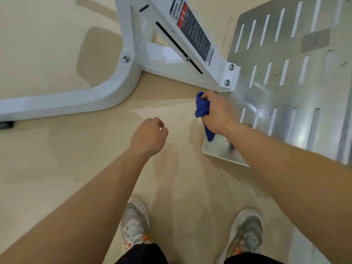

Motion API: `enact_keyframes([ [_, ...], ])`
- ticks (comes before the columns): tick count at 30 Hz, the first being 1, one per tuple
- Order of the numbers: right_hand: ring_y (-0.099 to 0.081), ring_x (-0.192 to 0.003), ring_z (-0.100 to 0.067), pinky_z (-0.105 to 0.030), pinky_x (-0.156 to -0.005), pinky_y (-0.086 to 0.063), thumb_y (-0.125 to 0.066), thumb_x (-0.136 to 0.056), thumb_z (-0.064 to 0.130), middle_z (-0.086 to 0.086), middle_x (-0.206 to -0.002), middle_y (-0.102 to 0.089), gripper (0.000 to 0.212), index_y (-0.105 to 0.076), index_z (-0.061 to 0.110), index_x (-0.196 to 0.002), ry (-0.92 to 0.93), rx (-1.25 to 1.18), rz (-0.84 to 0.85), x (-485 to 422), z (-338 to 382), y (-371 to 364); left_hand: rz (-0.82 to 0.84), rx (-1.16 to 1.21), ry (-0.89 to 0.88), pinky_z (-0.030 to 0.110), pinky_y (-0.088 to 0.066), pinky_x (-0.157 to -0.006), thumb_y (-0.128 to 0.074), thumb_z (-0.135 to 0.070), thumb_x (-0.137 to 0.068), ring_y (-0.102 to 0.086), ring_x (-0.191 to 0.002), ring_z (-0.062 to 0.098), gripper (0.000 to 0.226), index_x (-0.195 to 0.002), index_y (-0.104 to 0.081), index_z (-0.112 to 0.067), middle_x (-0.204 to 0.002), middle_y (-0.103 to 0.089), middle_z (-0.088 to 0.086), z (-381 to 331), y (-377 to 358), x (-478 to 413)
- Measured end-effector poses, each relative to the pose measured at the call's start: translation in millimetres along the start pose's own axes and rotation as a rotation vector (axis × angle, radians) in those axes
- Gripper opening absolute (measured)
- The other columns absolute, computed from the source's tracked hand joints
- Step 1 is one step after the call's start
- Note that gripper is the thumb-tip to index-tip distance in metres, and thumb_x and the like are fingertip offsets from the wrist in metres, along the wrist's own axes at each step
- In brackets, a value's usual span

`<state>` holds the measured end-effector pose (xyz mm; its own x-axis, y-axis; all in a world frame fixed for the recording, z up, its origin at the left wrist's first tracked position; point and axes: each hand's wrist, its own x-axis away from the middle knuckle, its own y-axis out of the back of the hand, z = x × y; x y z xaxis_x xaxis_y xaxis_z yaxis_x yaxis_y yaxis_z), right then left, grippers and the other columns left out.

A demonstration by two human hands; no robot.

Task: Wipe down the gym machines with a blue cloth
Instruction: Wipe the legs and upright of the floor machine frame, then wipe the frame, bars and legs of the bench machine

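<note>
Blue cloth (202,109): soft, light, limp, likely best gripped mid-wad; bunched in curled fingers of right hand (217,113) by near edge of slotted metal footplate (285,82), tail dangling; left hand (150,134) loosely curled, holding nothing.

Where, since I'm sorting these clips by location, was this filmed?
Probably a gym floor: a white bolted machine frame with a warning label, a slotted metal footplate beside it, and the right hand gripping a blue cloth at the plate's edge.
</note>
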<state>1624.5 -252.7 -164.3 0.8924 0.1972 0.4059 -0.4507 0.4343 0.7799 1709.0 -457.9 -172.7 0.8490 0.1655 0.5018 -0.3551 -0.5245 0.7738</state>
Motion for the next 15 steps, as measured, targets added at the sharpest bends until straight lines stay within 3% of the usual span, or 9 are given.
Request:
enact_keyframes([
  [8, -0.059, -0.093, -0.028, -0.046, -0.082, -0.053, -0.055, -0.080, 0.003, -0.008, -0.114, -0.056, 0.046, -0.051, 0.020, -0.123, -0.077, -0.124, 0.125, 95.7, 65.5, 63.1, 0.093, 0.002, 0.075, 0.035, -0.044, -0.093, -0.047, -0.033, -0.097, -0.056, -0.111, 0.023, 0.033, -0.123, -0.059, -0.018, -0.122, -0.057, 0.003, -31.7, 81.6, 106.3],
  [15, -0.060, -0.096, -0.029, -0.046, -0.085, -0.053, -0.057, -0.083, 0.006, -0.008, -0.117, -0.056, 0.048, -0.049, 0.020, -0.128, -0.091, -0.108, 0.209, 171.7, 135.7, 172.0, 0.147, 0.031, 0.126, 0.036, -0.045, -0.092, -0.048, -0.031, -0.096, -0.057, -0.111, 0.025, 0.032, -0.122, -0.060, -0.016, -0.121, -0.059, 0.006, -83.3, 178.2, 199.4],
])
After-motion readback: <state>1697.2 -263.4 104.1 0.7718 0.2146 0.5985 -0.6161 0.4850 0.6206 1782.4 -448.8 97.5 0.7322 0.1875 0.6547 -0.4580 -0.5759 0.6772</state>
